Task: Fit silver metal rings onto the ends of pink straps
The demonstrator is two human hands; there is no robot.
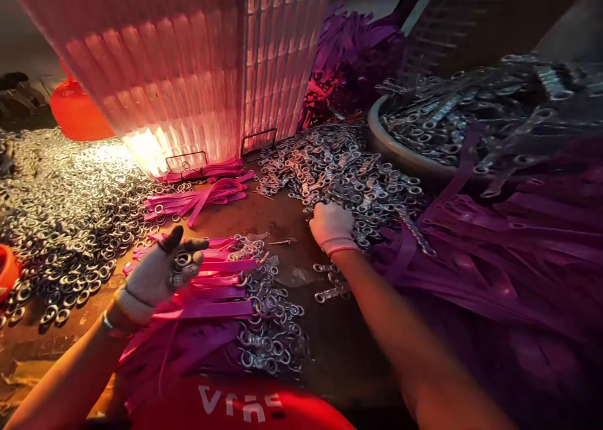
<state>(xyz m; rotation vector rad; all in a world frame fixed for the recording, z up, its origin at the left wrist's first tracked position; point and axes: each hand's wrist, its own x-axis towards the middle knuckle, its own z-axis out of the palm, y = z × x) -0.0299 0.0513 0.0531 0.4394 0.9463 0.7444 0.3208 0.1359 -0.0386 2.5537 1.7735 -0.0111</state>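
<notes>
My left hand (157,273), in a white glove with dark fingertips, hovers over a stack of pink straps (211,292) fitted with metal rings. It pinches a small metal ring (181,262) between thumb and fingers. My right hand (332,227), also gloved, reaches forward with fingers curled into a heap of metal clips (339,166); whether it grips one is hidden. A few loose clips (330,289) lie just below that wrist.
A large pile of metal rings (70,210) covers the left. A glowing ribbed lamp (188,72) stands at the back centre. A round basin (400,154) of metal parts sits back right. Purple straps (509,254) spread over the right. More pink straps (202,194) lie near the lamp.
</notes>
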